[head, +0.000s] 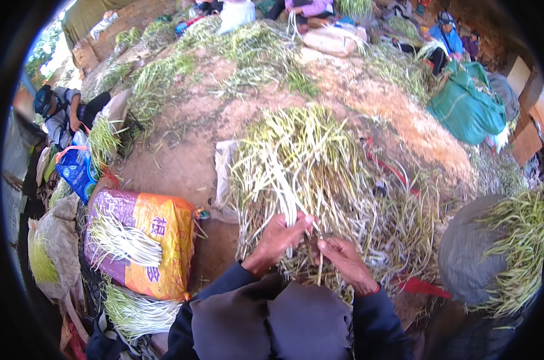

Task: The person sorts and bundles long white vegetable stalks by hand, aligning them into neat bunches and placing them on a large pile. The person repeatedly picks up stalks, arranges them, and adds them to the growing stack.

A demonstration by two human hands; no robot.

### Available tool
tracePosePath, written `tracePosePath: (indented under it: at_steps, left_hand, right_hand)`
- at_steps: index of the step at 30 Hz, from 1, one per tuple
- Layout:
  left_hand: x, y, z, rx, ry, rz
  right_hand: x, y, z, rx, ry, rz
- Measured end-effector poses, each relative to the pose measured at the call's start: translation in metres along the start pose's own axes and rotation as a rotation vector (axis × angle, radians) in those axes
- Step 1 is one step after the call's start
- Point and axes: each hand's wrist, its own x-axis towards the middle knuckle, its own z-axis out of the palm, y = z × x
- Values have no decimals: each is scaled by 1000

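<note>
My left hand (pixel 281 238) is closed around several long pale stalks (pixel 283 189), whose yellowish leafy ends point away from me. Between its thumb and forefinger a further thin stalk seems to be pinched. Close by on the right, my right hand (pixel 344 258) has its thumb and fingers together on a brownish stalk (pixel 320 265) that hangs downward. Whether that hand also holds a small tool cannot be made out. Under and beyond both hands spreads a heap of yellow-green leafy stalks (pixel 312 139), with drier strands (pixel 384 229) toward the right.
On my left, a bundle of white stalks (pixel 132 245) lies on a purple and orange printed sack (pixel 168 207); another bundle (pixel 139 315) lies below. A grey rounded bundle (pixel 465 252) stands right, a green sack (pixel 470 108) farther back. Other people sit around, one (pixel 58 110) at left.
</note>
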Motion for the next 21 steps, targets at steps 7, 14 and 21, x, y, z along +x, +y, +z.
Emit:
tracePosePath:
  at_steps: [7, 14, 21]
  left_hand:
    - [-7, 3, -1, -24, -57, 7]
    - [-8, 5, 2, -42, 73, 85]
    - [-4, 8, -1, -243, 87, 144]
  right_hand:
    - [27, 11, 6, 590, -42, 53]
    - [22, -12, 18, 396, 242, 8]
    - [22, -10, 19, -282, 599, -449]
